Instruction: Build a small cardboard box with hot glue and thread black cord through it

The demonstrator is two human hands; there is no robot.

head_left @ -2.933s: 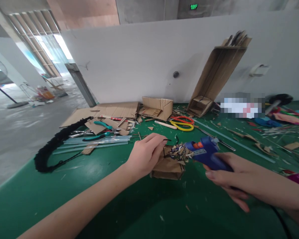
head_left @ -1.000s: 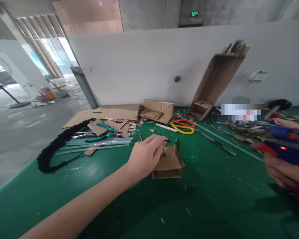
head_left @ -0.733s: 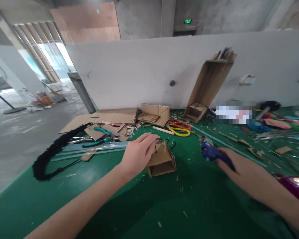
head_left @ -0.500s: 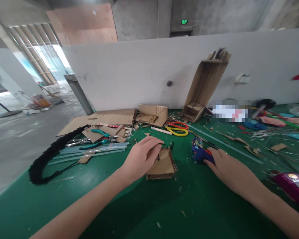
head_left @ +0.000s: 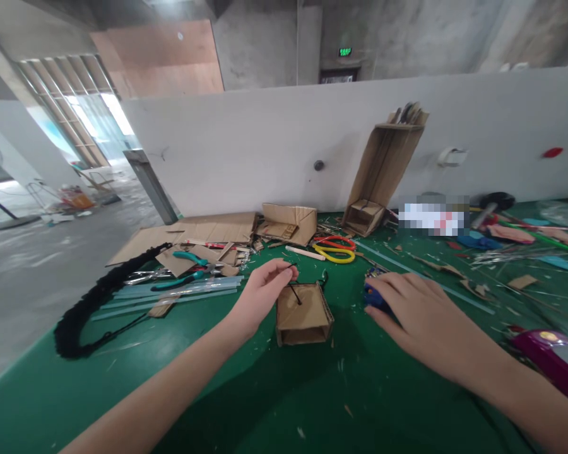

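Your left hand pinches thin black cord — small brown cardboard box likely light, crushable; hold edges (right hand: can't tell grip).

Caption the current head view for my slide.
Left hand pinching a black cord above a cardboard box, right hand partly covering a blue glue gun.

The right hand is straightening its fingers over the blue glue gun; the left hand is drawing back, baring more black strand.
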